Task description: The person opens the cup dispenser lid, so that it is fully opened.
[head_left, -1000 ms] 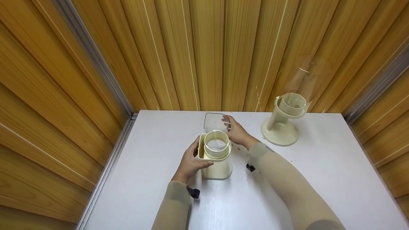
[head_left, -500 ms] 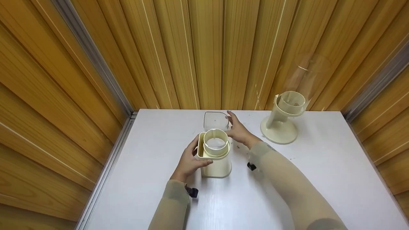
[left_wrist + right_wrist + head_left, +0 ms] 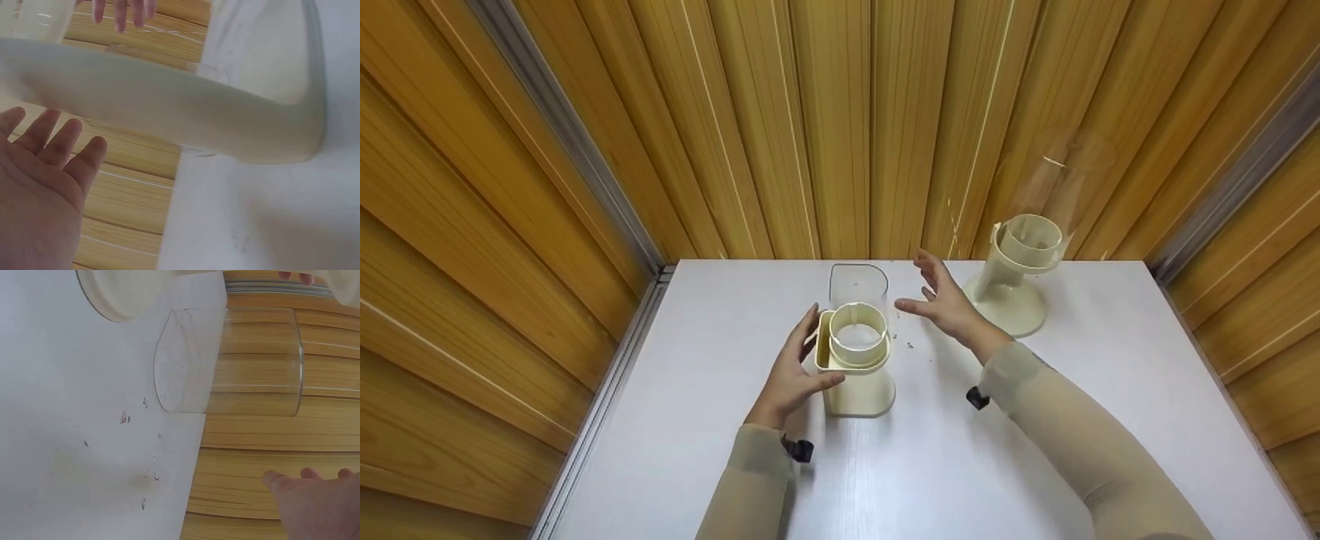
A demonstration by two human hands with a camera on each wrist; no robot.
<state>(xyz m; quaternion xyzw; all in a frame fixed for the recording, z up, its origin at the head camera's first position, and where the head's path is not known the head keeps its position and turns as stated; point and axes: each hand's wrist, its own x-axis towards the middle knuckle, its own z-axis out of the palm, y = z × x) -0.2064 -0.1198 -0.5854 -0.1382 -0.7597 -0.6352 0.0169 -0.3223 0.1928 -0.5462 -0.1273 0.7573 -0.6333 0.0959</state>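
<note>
In the head view a cream plastic stand [image 3: 859, 394] with a round ring at its top stands on the table. My left hand [image 3: 791, 375] is at the ring's left side, thumb by its front edge and fingers extended along the side; the left wrist view shows these fingers [image 3: 84, 160] spread beside the stand's column. Just behind the stand is a clear, D-shaped container [image 3: 236, 363], upright on the table. My right hand [image 3: 949, 300] hovers to the right of it, holding nothing, fingers apart and thumb pointing left.
A second cream stand [image 3: 1012, 307] with a tall transparent cylinder [image 3: 1061, 176] on it is at the back right. Small dark crumbs [image 3: 125, 418] lie on the white table [image 3: 945, 465]. Wood-panelled walls [image 3: 840, 127] enclose the back and sides.
My right hand has let go of the clear container and moved away to the right. The left hand's fingers have straightened at the stand's ring. The head view has shifted slightly.
</note>
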